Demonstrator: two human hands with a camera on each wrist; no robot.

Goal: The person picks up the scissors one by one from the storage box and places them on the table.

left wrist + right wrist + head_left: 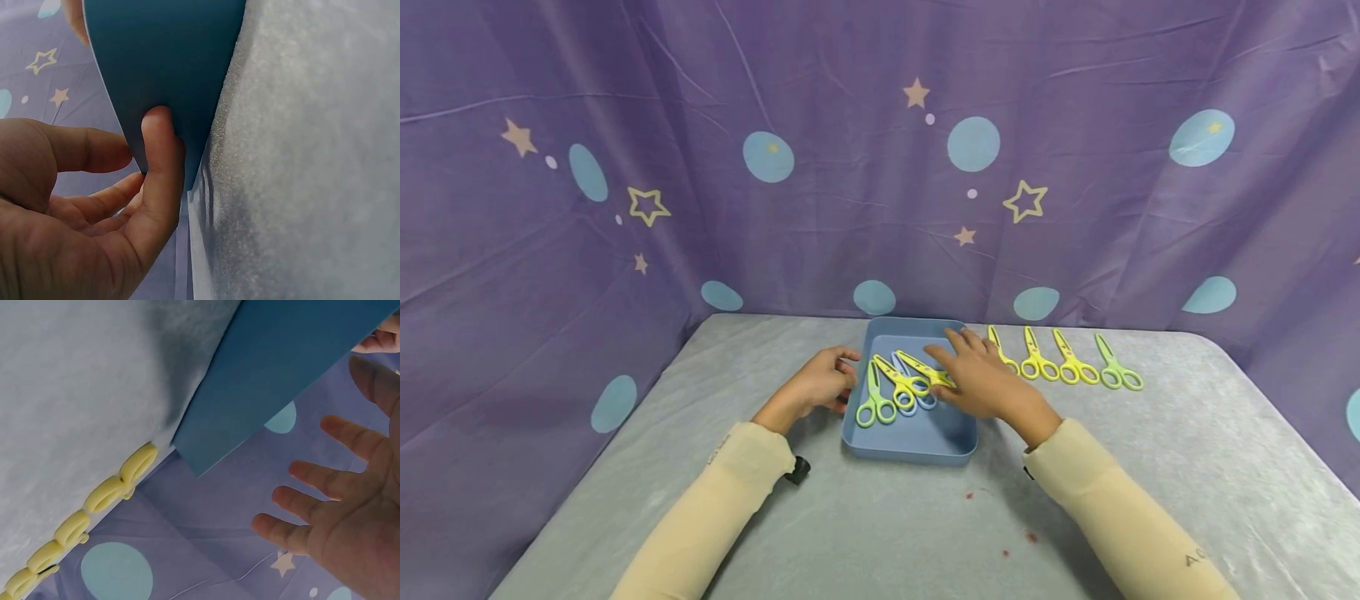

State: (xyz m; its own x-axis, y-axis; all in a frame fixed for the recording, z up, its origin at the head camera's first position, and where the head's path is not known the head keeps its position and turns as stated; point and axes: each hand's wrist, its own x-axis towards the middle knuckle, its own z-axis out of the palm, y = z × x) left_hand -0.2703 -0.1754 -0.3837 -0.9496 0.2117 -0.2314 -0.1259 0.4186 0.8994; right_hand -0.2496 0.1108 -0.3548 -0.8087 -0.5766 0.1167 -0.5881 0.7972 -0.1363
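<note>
A blue tray holds green scissors, two pairs of yellow scissors and blue scissors that lie partly beneath the yellow ones. At the tray's left side, my left hand has its fingers loosely bent; in the left wrist view, a fingertip of this hand touches the outer wall of the tray. Over the tray's right side hovers my right hand, fingers spread and holding nothing, partly covering one yellow pair. The right wrist view shows its bare palm above the tray.
Right of the tray stands a row of scissors: three yellow pairs, one of them in the middle, and a green pair at the right end. A grey cloth covers the table, with a purple patterned curtain behind.
</note>
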